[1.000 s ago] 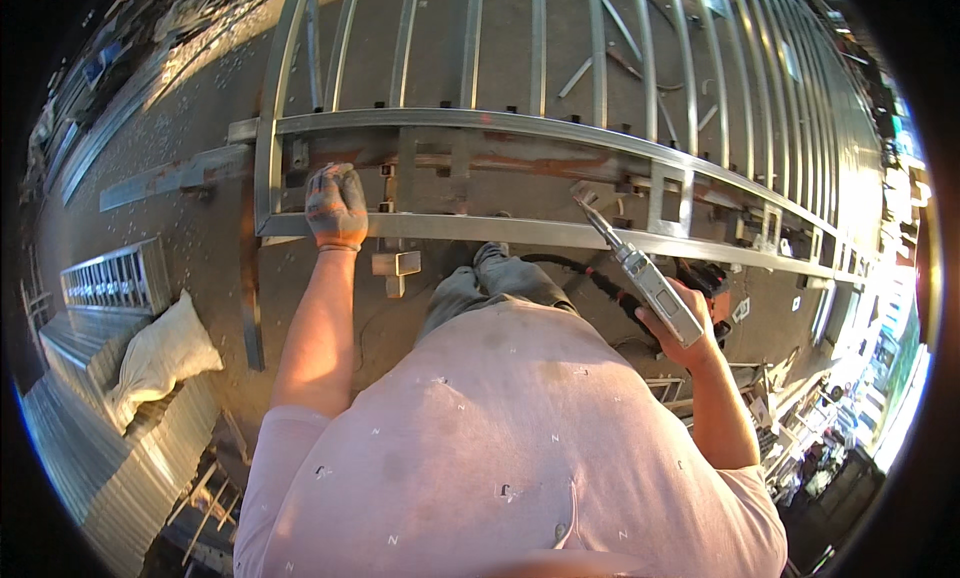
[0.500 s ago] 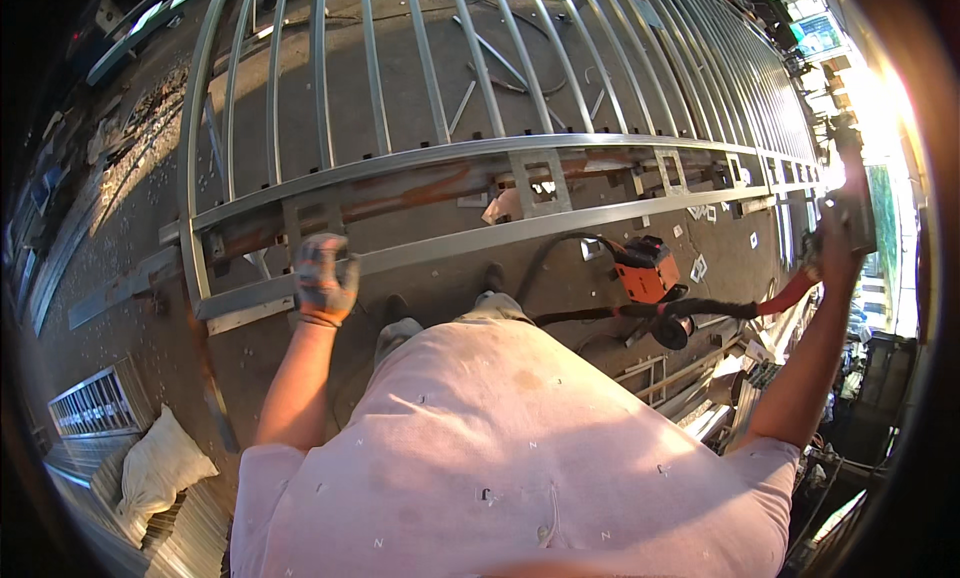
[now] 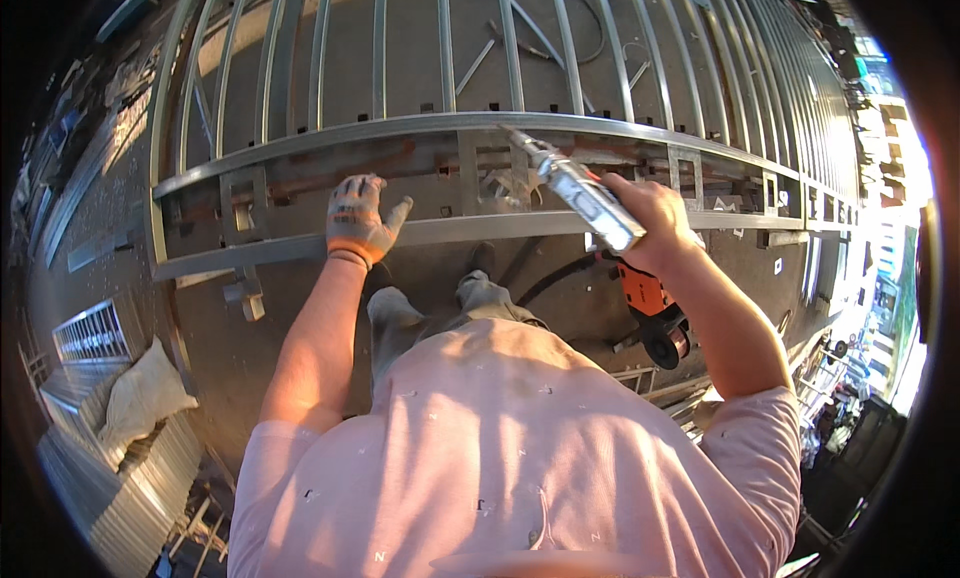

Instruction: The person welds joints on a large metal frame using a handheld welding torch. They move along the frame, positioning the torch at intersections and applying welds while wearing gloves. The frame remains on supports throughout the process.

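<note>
Head view: gloved left hand (image 3: 365, 221) with thumb splayed, other fingers fairly close together, over the near rail (image 3: 480, 225) of a metal frame (image 3: 230, 259); cannot tell whether touching. Right hand (image 3: 650, 221) with fingers curled round a silver handheld tool (image 3: 590, 202), above the near rail, narrow nozzle (image 3: 518, 138) toward the far rail (image 3: 420, 126). Between both rails, open strips broken by short cross plates (image 3: 468, 173); past the far rail, long gaps between parallel bars (image 3: 446, 48). Outside the near rail, an orange machine (image 3: 643, 290). Beyond the near left corner, a pale sack (image 3: 148, 393) on corrugated sheets (image 3: 150, 498), contents hidden.
</note>
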### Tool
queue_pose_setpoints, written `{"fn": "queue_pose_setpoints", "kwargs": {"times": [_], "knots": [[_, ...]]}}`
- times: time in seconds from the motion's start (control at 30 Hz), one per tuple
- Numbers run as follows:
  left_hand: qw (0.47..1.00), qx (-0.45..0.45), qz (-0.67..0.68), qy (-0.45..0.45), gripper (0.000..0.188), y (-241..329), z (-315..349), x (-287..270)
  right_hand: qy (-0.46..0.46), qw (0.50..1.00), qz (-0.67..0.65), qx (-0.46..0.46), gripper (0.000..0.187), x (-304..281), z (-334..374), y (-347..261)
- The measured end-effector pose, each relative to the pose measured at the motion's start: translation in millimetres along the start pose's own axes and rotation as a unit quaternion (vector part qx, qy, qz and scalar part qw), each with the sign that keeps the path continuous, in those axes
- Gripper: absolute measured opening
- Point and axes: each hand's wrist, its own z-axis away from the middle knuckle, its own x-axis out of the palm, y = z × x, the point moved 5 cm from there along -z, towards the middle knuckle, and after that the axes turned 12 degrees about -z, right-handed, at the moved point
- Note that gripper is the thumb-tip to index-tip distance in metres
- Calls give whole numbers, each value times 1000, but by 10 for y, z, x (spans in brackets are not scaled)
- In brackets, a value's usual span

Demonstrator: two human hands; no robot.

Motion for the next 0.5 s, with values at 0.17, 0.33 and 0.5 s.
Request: {"fn": "queue_pose_setpoints", "kwargs": {"times": [0.17,0.33,0.5], "knots": [[997,-25,-56,-55,54,-40,9,31,-57,997,4,-50,56,470,-294,96],[997,-30,-64,-44,45,-7,2,-22,-52,997,-8,-48,48,664,-451,144],[999,-28,-39,-20,45,-5,17,-30,-4,999,-17,-47,41,745,-506,88]]}}
